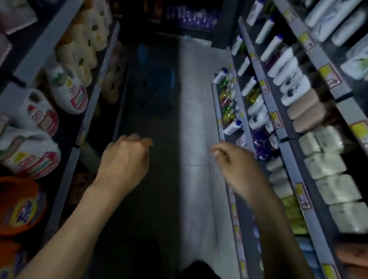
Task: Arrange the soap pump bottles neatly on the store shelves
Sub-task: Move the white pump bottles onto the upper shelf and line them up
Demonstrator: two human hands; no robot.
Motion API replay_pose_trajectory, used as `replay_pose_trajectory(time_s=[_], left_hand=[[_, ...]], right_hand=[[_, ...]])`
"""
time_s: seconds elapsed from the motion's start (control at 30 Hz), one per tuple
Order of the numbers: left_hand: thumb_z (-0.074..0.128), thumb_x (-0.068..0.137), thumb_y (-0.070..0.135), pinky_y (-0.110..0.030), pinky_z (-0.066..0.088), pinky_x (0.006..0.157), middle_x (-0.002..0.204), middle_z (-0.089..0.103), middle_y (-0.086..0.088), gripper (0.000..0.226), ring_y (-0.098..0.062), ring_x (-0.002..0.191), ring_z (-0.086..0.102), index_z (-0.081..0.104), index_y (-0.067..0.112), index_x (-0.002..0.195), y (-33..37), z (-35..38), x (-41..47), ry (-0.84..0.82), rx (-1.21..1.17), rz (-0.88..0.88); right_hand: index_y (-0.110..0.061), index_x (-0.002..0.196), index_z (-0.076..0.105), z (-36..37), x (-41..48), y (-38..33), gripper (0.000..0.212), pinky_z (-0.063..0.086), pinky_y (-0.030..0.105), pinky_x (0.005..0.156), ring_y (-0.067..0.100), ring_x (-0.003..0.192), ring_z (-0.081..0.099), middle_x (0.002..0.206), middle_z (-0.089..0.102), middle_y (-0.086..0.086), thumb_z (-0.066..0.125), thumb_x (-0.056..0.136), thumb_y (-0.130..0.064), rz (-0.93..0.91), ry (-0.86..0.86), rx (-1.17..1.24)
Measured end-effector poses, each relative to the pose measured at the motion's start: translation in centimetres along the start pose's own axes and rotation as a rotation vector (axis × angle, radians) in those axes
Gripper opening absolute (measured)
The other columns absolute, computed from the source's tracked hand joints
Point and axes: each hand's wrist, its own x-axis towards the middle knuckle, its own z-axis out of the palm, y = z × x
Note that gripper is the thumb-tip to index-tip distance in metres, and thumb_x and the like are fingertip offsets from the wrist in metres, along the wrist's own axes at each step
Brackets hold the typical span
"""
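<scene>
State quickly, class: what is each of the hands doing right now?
Left hand: open, loosely curled, holding nothing.
Right hand: open, loosely curled, holding nothing.

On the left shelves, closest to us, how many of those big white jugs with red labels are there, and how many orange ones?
White plastic jugs with red labels: 3
Orange plastic jugs: 2
Total: 5
A cut-off label at the left edge is not counted.
</scene>
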Motion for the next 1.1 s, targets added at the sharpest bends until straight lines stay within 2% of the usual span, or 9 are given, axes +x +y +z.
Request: replay_pose_trajectory(time_s=[0.07,0.17,0.3,0.4,0.5,0.73,0.87,1.0,1.1], left_hand=[[0.055,0.087,0.007,-0.045,0.055,0.069,0.095,0.062,-0.007,0.028,-0.029,0.085,0.061,0.066,0.02,0.109,0.9,-0.6,3.8,0.016,-0.011,0.058],[0.055,0.087,0.008,-0.043,0.054,0.065,0.092,0.063,-0.008,0.027,-0.03,0.079,0.061,0.067,0.018,0.107,1.9,-0.5,9.3,0.013,-0.021,0.124],[0.056,0.085,0.006,-0.04,0.054,0.066,0.093,0.063,-0.006,0.026,-0.028,0.082,0.061,0.07,0.019,0.102,2.2,1.5,16.3,-0.025,0.002,0.159],[0.055,0.083,0.003,-0.037,0.052,0.067,0.096,0.063,-0.004,0.028,-0.027,0.085,0.061,0.072,0.022,0.093,2.7,2.6,22.2,-0.053,0.039,0.194],[0.053,0.086,0.006,-0.04,0.054,0.064,0.093,0.063,-0.006,0.025,-0.028,0.079,0.061,0.071,0.019,0.097,3.1,2.5,29.1,-0.032,0.063,0.207],[0.048,0.093,0.016,-0.04,0.052,0.061,0.082,0.06,-0.004,0.015,-0.024,0.073,0.059,0.062,0.017,0.092,1.2,0.1,42.7,0.036,0.06,0.127],[0.051,0.088,0.01,-0.037,0.048,0.054,0.076,0.058,-0.004,0.012,-0.024,0.067,0.058,0.059,0.014,0.081,-1.2,0.6,47.8,0.038,0.044,0.037],[0.055,0.085,0.005,-0.036,0.053,0.059,0.085,0.065,-0.005,0.019,-0.025,0.076,0.062,0.065,0.016,0.098,-4.0,2.2,54.3,0.007,-0.014,-0.004],[0.055,0.085,0.006,-0.042,0.056,0.064,0.092,0.066,-0.006,0.022,-0.026,0.081,0.064,0.065,0.016,0.102,-6.7,3.2,60.8,0.018,-0.06,-0.035]], right_hand=[[-0.018,0.115,0.067,-1.4,2.1,0.6,0.029,0.046,0.03,0.093,0.02,0.109,0.061,0.118,0.068,0.002,0.043,0.099,-0.018,0.043,0.039,0.029],[-0.019,0.116,0.067,-2.0,6.0,2.0,0.029,0.047,0.03,0.09,0.017,0.106,0.061,0.117,0.068,0.001,0.043,0.1,-0.02,0.101,0.06,0.055],[-0.017,0.115,0.068,-2.3,12.4,3.7,0.027,0.046,0.023,0.088,0.012,0.106,0.062,0.116,0.069,-0.001,0.046,0.099,-0.018,0.094,0.043,0.116],[-0.017,0.115,0.068,-2.9,18.3,5.4,0.027,0.046,0.025,0.089,0.014,0.108,0.061,0.117,0.068,-0.002,0.045,0.1,-0.018,0.126,0.055,0.181],[-0.02,0.114,0.067,-3.7,25.3,7.0,0.024,0.05,0.031,0.089,0.018,0.104,0.063,0.113,0.069,0.0,0.048,0.098,-0.021,0.12,0.058,0.201],[-0.027,0.113,0.065,-6.4,41.7,5.0,0.023,0.053,0.037,0.088,0.014,0.1,0.063,0.113,0.067,-0.003,0.048,0.097,-0.028,0.0,0.001,0.214],[-0.031,0.111,0.065,-6.9,48.4,3.4,0.025,0.052,0.034,0.087,0.011,0.101,0.062,0.114,0.066,-0.006,0.043,0.099,-0.027,-0.037,-0.042,0.199],[-0.029,0.11,0.065,-6.2,55.4,2.8,0.023,0.054,0.036,0.085,0.012,0.097,0.063,0.11,0.067,-0.006,0.045,0.098,-0.029,-0.022,-0.09,0.174],[-0.029,0.104,0.068,-6.0,61.4,1.9,0.024,0.054,0.037,0.086,0.011,0.098,0.063,0.109,0.069,-0.007,0.044,0.099,-0.025,-0.011,-0.119,0.137]])
